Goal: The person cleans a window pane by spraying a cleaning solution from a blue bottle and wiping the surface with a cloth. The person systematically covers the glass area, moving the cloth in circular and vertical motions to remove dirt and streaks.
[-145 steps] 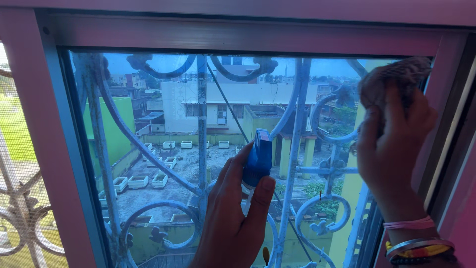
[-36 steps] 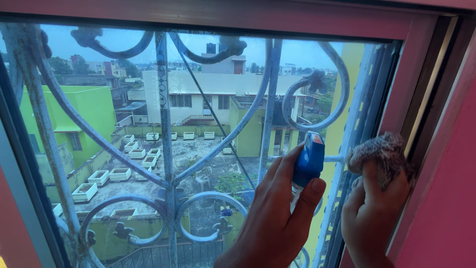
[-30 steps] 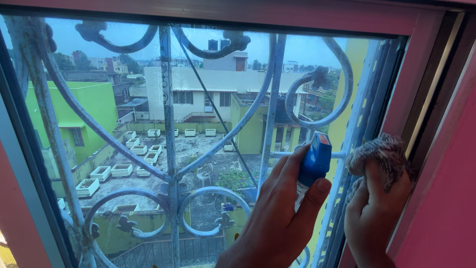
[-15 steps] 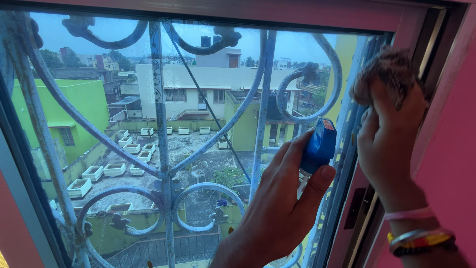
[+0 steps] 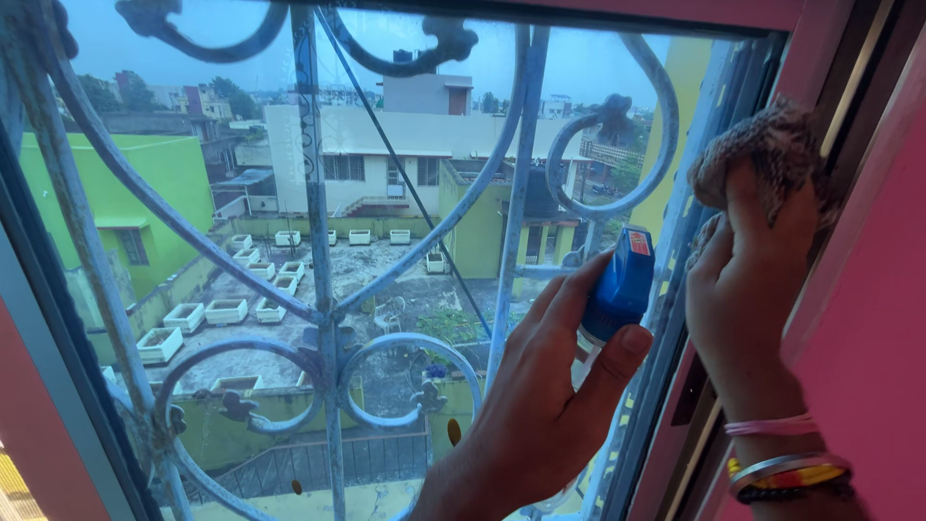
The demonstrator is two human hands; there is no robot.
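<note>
A blue plastic spray bottle (image 5: 617, 286) is being gripped by the left hand (image 5: 540, 405), fingers curled round it, while a brownish knitted cloth (image 5: 762, 154) is being pressed under the right hand (image 5: 752, 289) fingers against the pane's right edge.

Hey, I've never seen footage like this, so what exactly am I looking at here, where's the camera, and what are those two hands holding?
This is one view from a camera worn on a person's head, looking at that person's own two bare hands; there is no machine. They face a glass window pane in a pink frame. Beyond the glass stands a pale blue scrolled metal grille, and past it rooftops and green and white buildings. The left hand grips a blue spray bottle by its head, close to the glass. The right hand, with bangles at the wrist, presses a crumpled brownish cloth near the pane's right edge, beside the frame.
</note>
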